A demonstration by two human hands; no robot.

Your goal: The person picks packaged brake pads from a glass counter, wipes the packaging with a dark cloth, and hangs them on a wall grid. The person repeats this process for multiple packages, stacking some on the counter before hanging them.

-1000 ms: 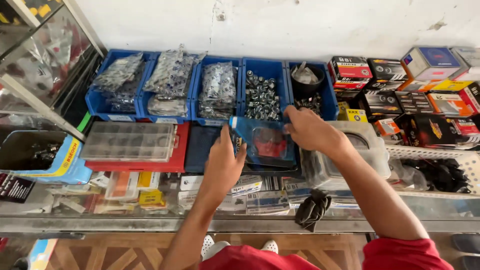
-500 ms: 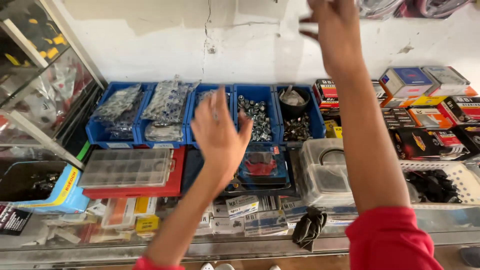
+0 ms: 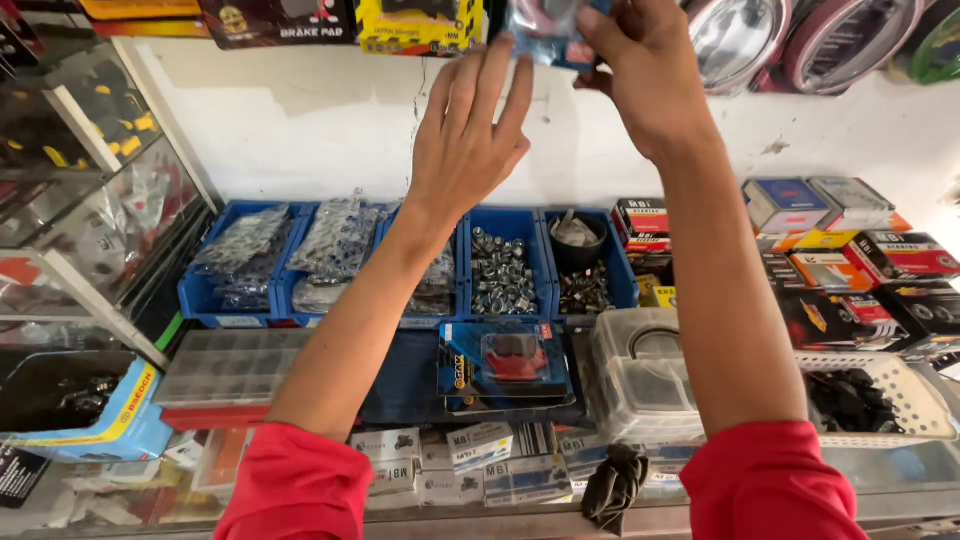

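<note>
Both my arms in red sleeves reach up toward the wall above the counter. My right hand (image 3: 645, 70) pinches a small clear-and-blue blister packet (image 3: 545, 28) at the top edge of the view. My left hand (image 3: 470, 130) is raised beside it with fingers spread, its fingertips touching the packet's left side. Below on the counter lies a stack of similar blue blister packs with a red part inside (image 3: 505, 365).
A row of blue bins (image 3: 530, 225) holds bagged and loose metal hardware. A clear compartment box (image 3: 230, 365) lies at the left, clear tubs (image 3: 650, 380) and a white basket (image 3: 880, 400) at the right, stacked boxes (image 3: 850, 240) at the far right. Packaged goods hang above.
Both hands left the blue packs on the counter and rose to the wall. My right hand went up first with a packet; my left hand followed and now touches it.
</note>
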